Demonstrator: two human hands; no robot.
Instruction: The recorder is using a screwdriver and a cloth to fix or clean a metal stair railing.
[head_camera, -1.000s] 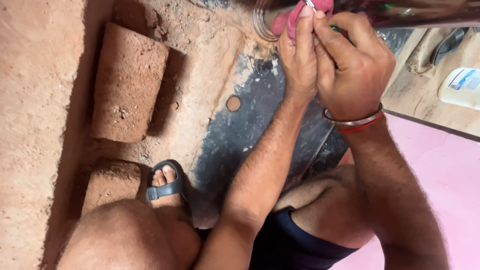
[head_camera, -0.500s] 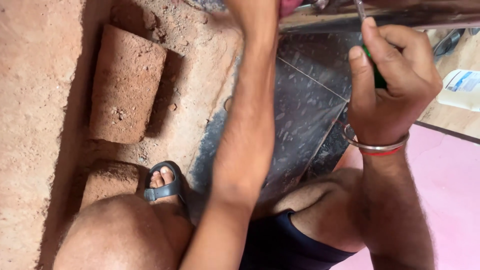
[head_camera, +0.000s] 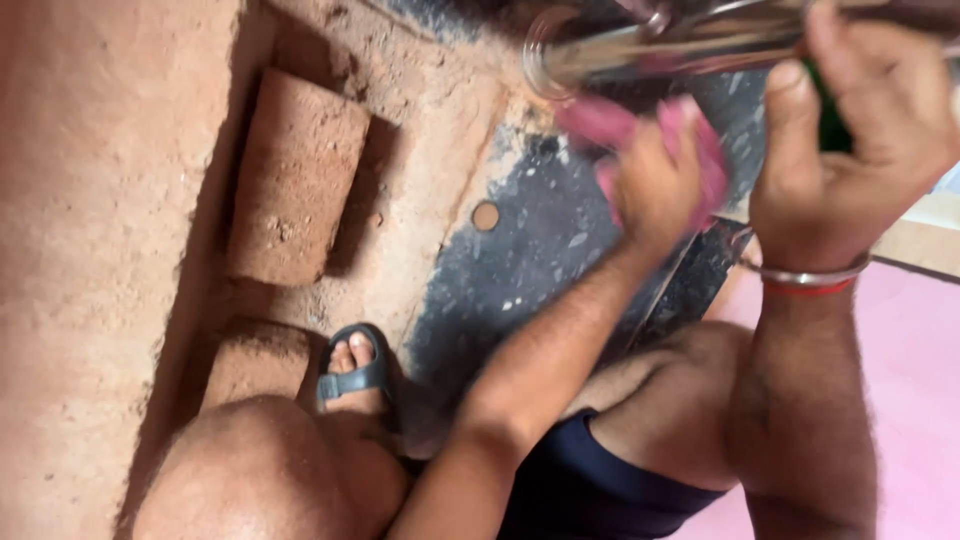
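A pink cloth (head_camera: 640, 130) is bunching in the person's left hand (head_camera: 655, 185), whose fingers are curling tight around it just beneath a shiny metal cylinder (head_camera: 680, 45) running across the top of the frame. The motion is blurring both cloth and hand. To the right, the right hand (head_camera: 860, 140) is closing around a green-handled tool (head_camera: 830, 120) up against the same cylinder, a metal bangle (head_camera: 800, 275) and a red thread circling the wrist. Below the hands, a dark speckled floor slab (head_camera: 520, 270) is lying dusted with red earth, a small round spot marking it. Further left, two reddish laterite blocks (head_camera: 295, 180) are sitting against an earthen wall. A foot in a dark sandal (head_camera: 352, 375) is resting beside the lower block, with the person's bare knees crowding the foreground.
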